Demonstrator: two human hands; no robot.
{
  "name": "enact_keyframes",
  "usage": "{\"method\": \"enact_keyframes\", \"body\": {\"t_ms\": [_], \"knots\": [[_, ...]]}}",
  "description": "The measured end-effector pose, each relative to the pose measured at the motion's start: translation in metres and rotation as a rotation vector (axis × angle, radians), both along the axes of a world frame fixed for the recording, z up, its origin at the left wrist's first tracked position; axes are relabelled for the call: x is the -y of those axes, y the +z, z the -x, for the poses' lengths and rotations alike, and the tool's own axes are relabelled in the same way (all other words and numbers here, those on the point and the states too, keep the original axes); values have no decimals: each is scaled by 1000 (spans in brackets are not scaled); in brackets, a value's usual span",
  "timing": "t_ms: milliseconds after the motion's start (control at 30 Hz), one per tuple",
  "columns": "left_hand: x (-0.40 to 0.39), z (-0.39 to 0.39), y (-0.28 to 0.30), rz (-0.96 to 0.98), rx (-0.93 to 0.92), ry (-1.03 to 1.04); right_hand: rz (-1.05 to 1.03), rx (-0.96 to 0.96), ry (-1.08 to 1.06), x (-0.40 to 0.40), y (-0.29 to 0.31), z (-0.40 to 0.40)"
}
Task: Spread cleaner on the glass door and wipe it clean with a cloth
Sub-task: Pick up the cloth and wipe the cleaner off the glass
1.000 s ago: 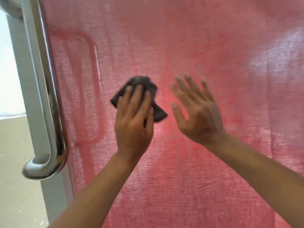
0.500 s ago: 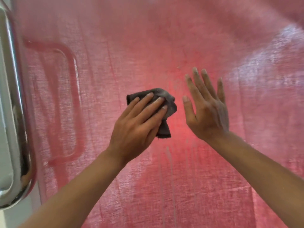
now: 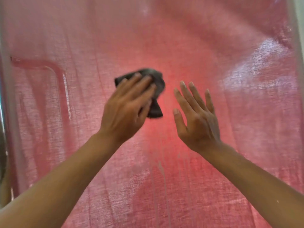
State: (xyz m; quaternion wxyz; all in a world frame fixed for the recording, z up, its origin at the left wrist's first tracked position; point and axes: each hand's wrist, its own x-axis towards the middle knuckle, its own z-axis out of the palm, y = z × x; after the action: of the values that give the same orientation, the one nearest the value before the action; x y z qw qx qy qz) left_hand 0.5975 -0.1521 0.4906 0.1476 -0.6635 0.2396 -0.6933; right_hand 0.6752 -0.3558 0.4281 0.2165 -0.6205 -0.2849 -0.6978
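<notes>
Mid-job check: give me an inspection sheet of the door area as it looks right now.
Surface: glass door streaked, with drip lines low down; red fabric shows behind it.
Job's things: dark cloth bunched flat against the glass; no cleaner bottle seen.
Clutter: nothing seen.
Grip: left hand presses the cloth with straight fingers; right hand open, holding nothing, contact with the glass unclear.
Cables: nothing seen.
Surroundings: metal handle at the left edge; pale frame top right.

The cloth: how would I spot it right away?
Look at the glass door backed by pink fabric. Near its middle, the left hand presses a crumpled cloth flat against the glass. It is the only dark grey thing there.
</notes>
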Motion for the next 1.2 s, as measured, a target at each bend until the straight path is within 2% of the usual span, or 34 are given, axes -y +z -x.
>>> {"method": "enact_keyframes", "body": {"t_ms": [67, 100, 200, 267, 400, 500, 567, 667, 733, 800, 867, 933, 967, 1000, 1133, 1200], "knots": [[15, 0, 10, 220, 47, -37, -14, -11, 0, 4, 2, -1], [21, -1, 6, 214, 42, -37, -32, -19, -4, 8, 4, -2], [20, -5, -14, -94, -49, 7, -99, -55, -25, 23, 16, -7], [16, -2, -9, -155, -43, 21, -110, -98, -45, 32, 25, -10], [27, -9, 41, 88, 82, -23, -83, -104, -72, 38, 29, -14], [46, -16, 74, 215, 91, -57, -86, -102, -78, 38, 29, -15], [53, -17, 68, 108, 47, -63, -90, -94, -67, 37, 28, -15], [46, -13, 28, -282, -88, -22, -98, -70, -39, 38, 27, -15], [40, -11, 26, -358, -92, -7, -97, -71, -38, 38, 27, -15], [42, -14, 49, -248, -18, -1, -97, -79, -47, 37, 27, -15], [49, -17, 85, -43, 80, -16, -91, -88, -56, 37, 27, -15], [60, -19, 110, 125, 101, -36, -84, -91, -60, 38, 27, -15], [66, -21, 111, 144, 95, -39, -83, -92, -58, 38, 27, -15], [70, -23, 105, 102, 83, -38, -82, -93, -53, 38, 27, -16], [59, -16, 57, -292, -87, -4, -63, -86, -55, 43, 24, -17], [48, -12, 54, -355, -96, 24, -43, -88, -58, 47, 22, -17]]}}
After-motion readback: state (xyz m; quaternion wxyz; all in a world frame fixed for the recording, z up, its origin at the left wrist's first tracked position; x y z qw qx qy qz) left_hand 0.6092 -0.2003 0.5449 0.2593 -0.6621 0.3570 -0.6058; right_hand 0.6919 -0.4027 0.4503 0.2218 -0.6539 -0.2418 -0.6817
